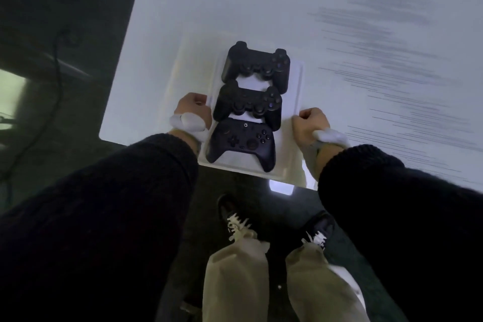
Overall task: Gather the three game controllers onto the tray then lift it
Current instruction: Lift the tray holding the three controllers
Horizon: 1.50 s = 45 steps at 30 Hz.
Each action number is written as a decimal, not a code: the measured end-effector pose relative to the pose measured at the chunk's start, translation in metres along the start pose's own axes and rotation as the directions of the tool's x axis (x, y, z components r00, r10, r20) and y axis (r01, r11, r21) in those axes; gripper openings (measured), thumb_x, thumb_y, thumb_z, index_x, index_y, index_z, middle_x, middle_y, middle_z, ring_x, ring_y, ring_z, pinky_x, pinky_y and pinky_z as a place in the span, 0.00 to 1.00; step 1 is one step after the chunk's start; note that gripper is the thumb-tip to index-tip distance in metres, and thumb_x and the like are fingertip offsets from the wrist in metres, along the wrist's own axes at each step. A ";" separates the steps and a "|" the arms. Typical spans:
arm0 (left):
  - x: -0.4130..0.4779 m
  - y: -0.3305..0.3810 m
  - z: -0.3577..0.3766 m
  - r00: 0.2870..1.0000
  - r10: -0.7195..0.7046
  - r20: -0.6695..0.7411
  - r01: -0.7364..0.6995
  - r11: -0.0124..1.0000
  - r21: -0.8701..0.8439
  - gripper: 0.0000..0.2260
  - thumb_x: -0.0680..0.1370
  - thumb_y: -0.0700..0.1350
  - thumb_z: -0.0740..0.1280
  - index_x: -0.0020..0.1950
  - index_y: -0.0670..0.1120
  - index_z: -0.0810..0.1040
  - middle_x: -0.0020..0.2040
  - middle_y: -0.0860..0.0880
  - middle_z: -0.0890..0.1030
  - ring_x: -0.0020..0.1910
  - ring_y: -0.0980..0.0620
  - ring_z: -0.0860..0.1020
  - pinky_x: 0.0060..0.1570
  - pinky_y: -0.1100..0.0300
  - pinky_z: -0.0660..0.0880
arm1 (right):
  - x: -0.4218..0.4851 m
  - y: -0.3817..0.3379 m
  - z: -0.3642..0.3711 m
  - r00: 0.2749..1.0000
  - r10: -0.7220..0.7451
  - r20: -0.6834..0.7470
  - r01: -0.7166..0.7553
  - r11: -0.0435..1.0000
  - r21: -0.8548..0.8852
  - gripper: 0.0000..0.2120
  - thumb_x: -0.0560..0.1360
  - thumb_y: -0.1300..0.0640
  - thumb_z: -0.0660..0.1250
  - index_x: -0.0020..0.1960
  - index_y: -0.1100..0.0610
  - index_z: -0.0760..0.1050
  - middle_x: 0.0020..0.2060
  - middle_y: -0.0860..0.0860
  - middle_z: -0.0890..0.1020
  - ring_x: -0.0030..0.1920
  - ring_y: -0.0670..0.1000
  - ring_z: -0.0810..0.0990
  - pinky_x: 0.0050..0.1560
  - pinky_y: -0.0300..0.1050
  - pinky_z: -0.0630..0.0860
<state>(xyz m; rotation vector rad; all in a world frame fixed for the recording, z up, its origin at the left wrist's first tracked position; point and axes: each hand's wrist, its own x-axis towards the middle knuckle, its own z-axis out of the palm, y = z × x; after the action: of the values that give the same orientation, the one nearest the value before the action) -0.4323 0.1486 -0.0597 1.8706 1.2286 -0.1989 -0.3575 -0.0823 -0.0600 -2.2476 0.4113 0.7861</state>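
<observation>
Three black game controllers lie in a row on a white tray [296,86]: the far controller [257,65], the middle controller [248,104] and the near controller [241,142]. The tray's near end juts out past the table's front edge. My left hand [192,110] is closed on the tray's left rim beside the middle controller. My right hand [309,124] is closed on the tray's right rim. Whether the tray is off the table surface cannot be told.
The white table [339,21] stretches away to the back and right; its left edge and rounded front corner are at the left. Below are a dark floor, my two shoes and light trousers. A black cable [56,60] hangs at the left.
</observation>
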 end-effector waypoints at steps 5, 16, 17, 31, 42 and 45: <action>0.035 -0.020 -0.049 0.999 -0.004 -0.045 0.003 1.000 -0.023 0.11 0.79 0.43 0.66 0.60 0.42 0.81 0.55 0.43 0.84 0.53 0.45 0.81 0.50 0.59 0.76 | -0.008 -0.040 0.048 0.999 -0.021 0.049 0.022 1.000 -0.016 0.10 0.77 0.54 0.61 0.56 0.56 0.72 0.51 0.54 0.79 0.49 0.56 0.78 0.50 0.47 0.76; 0.104 -0.048 -0.146 0.999 -0.039 -0.031 0.040 0.998 0.045 0.14 0.81 0.46 0.65 0.64 0.42 0.79 0.61 0.41 0.82 0.59 0.39 0.80 0.60 0.48 0.77 | -0.024 -0.108 0.150 0.992 -0.010 0.128 0.013 1.000 -0.016 0.09 0.74 0.51 0.63 0.50 0.55 0.72 0.46 0.55 0.82 0.46 0.58 0.83 0.51 0.53 0.82; 0.110 -0.049 -0.152 0.999 -0.045 -0.028 0.046 0.998 0.048 0.15 0.81 0.44 0.64 0.65 0.42 0.79 0.62 0.41 0.81 0.60 0.39 0.79 0.61 0.48 0.76 | -0.025 -0.112 0.158 0.991 -0.017 0.132 0.019 1.000 -0.012 0.11 0.73 0.50 0.62 0.50 0.56 0.74 0.44 0.55 0.82 0.45 0.59 0.84 0.51 0.55 0.83; 0.129 -0.062 -0.176 0.999 -0.032 -0.038 0.033 0.999 0.016 0.15 0.80 0.39 0.60 0.63 0.40 0.80 0.55 0.42 0.81 0.55 0.40 0.79 0.56 0.50 0.76 | -0.023 -0.134 0.196 0.985 -0.008 0.170 0.018 0.998 -0.053 0.09 0.76 0.53 0.63 0.54 0.55 0.72 0.52 0.57 0.82 0.50 0.61 0.84 0.57 0.57 0.81; 0.126 -0.066 -0.176 0.998 -0.049 -0.034 0.051 0.998 0.041 0.16 0.79 0.42 0.61 0.66 0.43 0.78 0.61 0.41 0.81 0.59 0.38 0.78 0.62 0.47 0.75 | -0.024 -0.136 0.192 0.976 0.008 0.218 0.012 0.996 -0.092 0.11 0.77 0.57 0.63 0.58 0.57 0.72 0.54 0.59 0.81 0.52 0.61 0.83 0.57 0.57 0.81; 0.126 -0.067 -0.173 0.993 -0.103 -0.064 0.109 0.990 0.095 0.19 0.78 0.46 0.60 0.68 0.45 0.77 0.64 0.42 0.80 0.62 0.37 0.78 0.63 0.46 0.75 | -0.024 -0.135 0.188 0.967 -0.047 0.251 0.079 0.990 -0.119 0.07 0.76 0.57 0.62 0.53 0.55 0.70 0.51 0.58 0.82 0.49 0.59 0.84 0.53 0.55 0.82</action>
<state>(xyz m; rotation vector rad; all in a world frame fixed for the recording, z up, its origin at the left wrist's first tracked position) -0.4765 0.3681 -0.0609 1.9084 1.3819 -0.2683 -0.3877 0.1470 -0.0802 -2.2304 0.1734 1.0710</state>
